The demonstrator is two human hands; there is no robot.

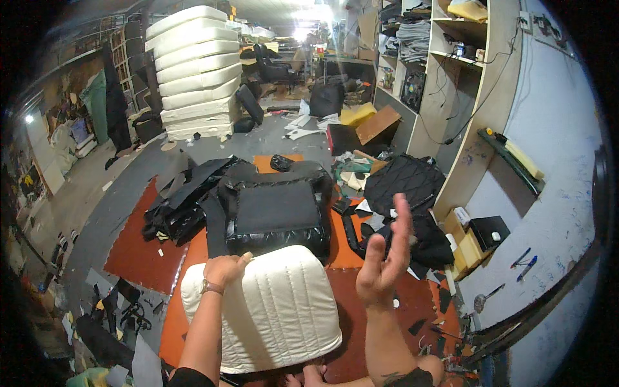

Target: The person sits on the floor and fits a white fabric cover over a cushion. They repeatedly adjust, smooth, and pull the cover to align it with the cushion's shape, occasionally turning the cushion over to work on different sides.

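A cream quilted cushion (pixel 284 316) with stitched channels stands tilted in front of me on the red-brown floor covering. My left hand (pixel 225 269), a watch at its wrist, is closed on the cushion's upper left edge. To the right of the cushion my right hand (pixel 387 261) is raised, fingers stretched out and holding nothing. Just beyond the cushion lies a black padded seat piece (pixel 277 209) with a matte centre panel and shiny rims. Crumpled black material (pixel 184 206) lies left of it. Quilted black fabric (pixel 406 187) is heaped to its right.
A tall stack of cream cushions (pixel 193 71) stands at the back left. Shelving (pixel 445 97) with folded cloth and cables runs along the right, beside a pale wall (pixel 548 193). Scraps (pixel 122 303) litter the floor at left, and foam blocks (pixel 464 242) sit by the wall.
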